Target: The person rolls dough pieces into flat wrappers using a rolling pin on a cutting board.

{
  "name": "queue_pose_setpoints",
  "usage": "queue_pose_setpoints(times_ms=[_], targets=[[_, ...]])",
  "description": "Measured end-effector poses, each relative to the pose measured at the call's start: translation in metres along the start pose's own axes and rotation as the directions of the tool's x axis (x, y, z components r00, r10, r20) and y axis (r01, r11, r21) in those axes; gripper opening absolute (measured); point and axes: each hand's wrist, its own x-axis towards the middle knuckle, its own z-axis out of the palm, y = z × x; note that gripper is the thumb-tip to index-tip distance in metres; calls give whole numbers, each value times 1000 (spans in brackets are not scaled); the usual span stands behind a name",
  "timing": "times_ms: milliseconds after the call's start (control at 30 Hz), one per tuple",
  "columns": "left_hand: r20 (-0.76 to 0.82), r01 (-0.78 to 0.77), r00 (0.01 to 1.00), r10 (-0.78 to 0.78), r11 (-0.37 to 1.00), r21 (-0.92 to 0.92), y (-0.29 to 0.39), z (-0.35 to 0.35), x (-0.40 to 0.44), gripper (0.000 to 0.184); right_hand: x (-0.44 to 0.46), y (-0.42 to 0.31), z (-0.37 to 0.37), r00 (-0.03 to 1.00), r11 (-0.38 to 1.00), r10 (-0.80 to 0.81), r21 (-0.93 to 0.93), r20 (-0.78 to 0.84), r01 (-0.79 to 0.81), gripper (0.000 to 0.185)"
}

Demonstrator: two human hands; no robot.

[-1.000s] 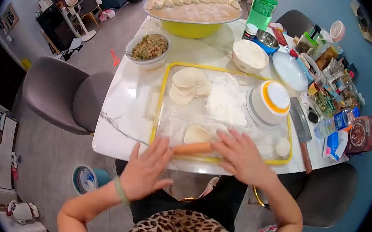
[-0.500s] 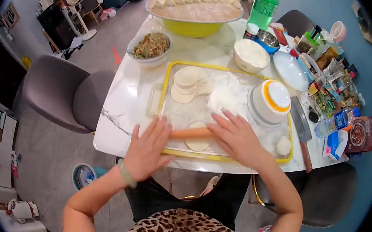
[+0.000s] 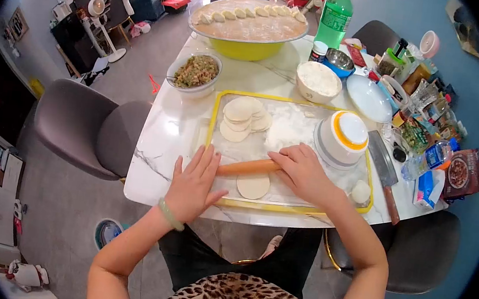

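A wooden rolling pin (image 3: 247, 167) lies across the far part of a round dough wrapper (image 3: 253, 186) on the floured board with a yellow rim (image 3: 214, 117). My left hand (image 3: 192, 181) rests on the pin's left end, fingers stretched and thumb apart. On the right end lies my right hand (image 3: 305, 173), its fingers extended over the pin. Stacked wrappers (image 3: 240, 118) sit at the board's upper left, beside loose flour (image 3: 290, 128). An upturned white bowl (image 3: 343, 138) stands at the right, with a dough lump (image 3: 360, 191) below it.
Beyond the board are a bowl of filling (image 3: 197, 71), a bowl of flour (image 3: 318, 81) and a tray of dumplings (image 3: 250, 22) on a yellow basin. A cleaver (image 3: 382, 159) lies right of the board. Bottles and jars crowd the table's right side.
Both hands and the rolling pin have moved away from the table's front edge, across the wrapper, which now shows more on the near side. The camera view has tilted slightly.
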Motion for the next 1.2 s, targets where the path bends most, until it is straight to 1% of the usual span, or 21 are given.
queue_pose_setpoints(times_ms=[100,167,233,300,400,500,567,600,667,700,733,767,833,900,933,1000,1033,1067,1100,1133,1200], targets=[[-38,14,999,-14,1000,-3,11,-5,3,85,1,4,3,991,991,-105,-94,-86,97,34],[-119,-150,982,148,989,-10,29,-11,-2,84,-4,9,0,987,990,-68,-133,-147,48,33],[-65,-228,972,225,973,-31,44,-6,5,84,-14,10,-9,979,985,-40,-175,-200,4,33],[-24,-302,953,301,952,-56,48,0,16,84,-23,9,-29,961,987,155,-17,-229,-163,33],[63,-351,931,359,930,-113,44,13,32,83,-43,0,-43,950,976,214,20,-226,-215,34],[-10,-422,906,422,902,-92,40,20,30,75,-62,-13,-56,933,963,270,79,-240,-258,34],[-105,-496,865,490,868,-35,38,31,22,62,-75,-23,-62,921,952,301,122,-246,-279,34],[-100,-494,866,489,869,-29,36,32,19,62,-81,-28,-64,888,921,376,209,-263,-328,35],[-354,-502,855,379,777,-381,31,32,14,33,-91,-32,-68,852,881,447,298,-274,-366,36],[-351,-501,856,380,780,-376,30,26,17,33,-95,-32,-70,832,866,469,341,-297,-367,36],[-145,-90,988,-43,605,-791,29,13,24,28,-100,-32,-72,810,848,494,383,-317,-366,37],[237,306,910,-341,164,-938,26,2,34,23,-105,-32,-74,809,846,495,389,-318,-365,37],[194,242,870,-453,49,-969,13,-17,59,23,-115,-33,-79,766,820,529,454,-365,-350,37],[-120,-4,869,-480,237,-971,-9,-28,98,31,-124,-37,-89,753,808,537,487,-380,-331,37],[-118,-1,874,-472,241,-971,-11,-36,113,31,-129,-42,-96,730,804,563,461,-389,-375,36],[-507,-305,802,-316,513,-802,-3,-45,135,43,-143,-44,-104,691,780,609,453,-389,-431,35],[-499,-314,814,-297,499,-808,1,-34,140,43,-150,-46,-105,674,772,624,446,-396,-452,35],[-572,-260,808,-143,784,-563,6,-13,144,50,-157,-47,-105,668,784,609,458,-429,-420,36],[-591,-203,806,31,953,-227,17,5,145,59,-166,-46,-106,662,796,591,466,-460,-387,37],[-500,-191,862,80,966,-173,53,4,132,66,-177,-43,-106,637,757,632,525,-441,-388,37],[-279,-337,928,247,876,-344,113,3,124,60,-190,-36,-105,595,742,661,516,-457,-428,36]])
